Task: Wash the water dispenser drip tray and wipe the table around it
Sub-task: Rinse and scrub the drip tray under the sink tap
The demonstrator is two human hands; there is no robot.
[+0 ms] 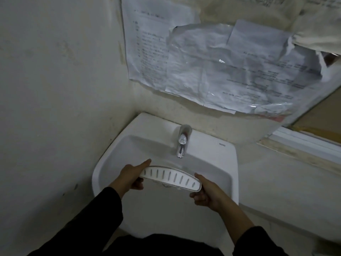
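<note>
The drip tray (170, 178) is held over the basin of a white wall-mounted sink (227, 163), just in front of and below the chrome tap (182, 145). It is a long, curved white piece with a row of slots along its top grille, and it sits roughly level, tilted a little down toward the person's right. The left hand (131, 177) closes around the tray's left end, thumb stretched along the far edge and fingers curled underneath. The right hand (206, 192) clamps the right end the same way, thumb on top and fingers wrapped below. Both arms wear dark sleeves.

This looks like the start of the washing step: the tray has reached the sink, but no stream is visible from the spout (the light is dim, so a thin trickle could be missed), and the basin looks dry as far as can be told. The table-wiping part is not in hand; neither table nor dispenser is in view.

The next move probably calls for freeing one hand to open the tap, which means the other hand must carry the tray alone, or the tray must be set down in the basin. After that the slotted top likely needs lifting off so water reaches the trough beneath.

Crumpled papers in plastic (230, 67) hang on the wall above, clear of the work.
</note>
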